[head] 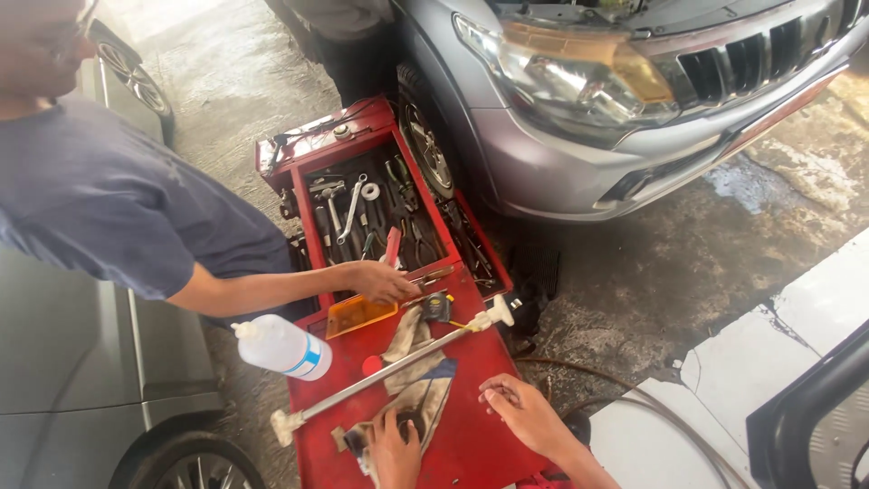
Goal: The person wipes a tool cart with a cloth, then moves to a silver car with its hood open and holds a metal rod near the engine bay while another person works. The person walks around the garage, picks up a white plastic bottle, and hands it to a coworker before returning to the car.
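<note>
White plastic bottle [282, 347], blue-banded label, lying at red cart's [471, 435] left edge

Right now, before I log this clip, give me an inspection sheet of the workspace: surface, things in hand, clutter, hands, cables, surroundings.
Surface: red tool cart top, scuffed, with its tool tray open.
Job's things: dirty rag under the left hand; long metal bar lying across the rag.
Clutter: orange reflector, tape measure, small red cap; wrenches and pliers in the tray.
Hands: left hand pressing on the rag; right hand resting on the cart top, fingers curled, holding nothing. A co-worker's hand reaches into the tray; a white squeeze bottle shows below that arm.
Cables: hose on the floor.
Surroundings: silver car, bonnet open; wet concrete floor.
</note>
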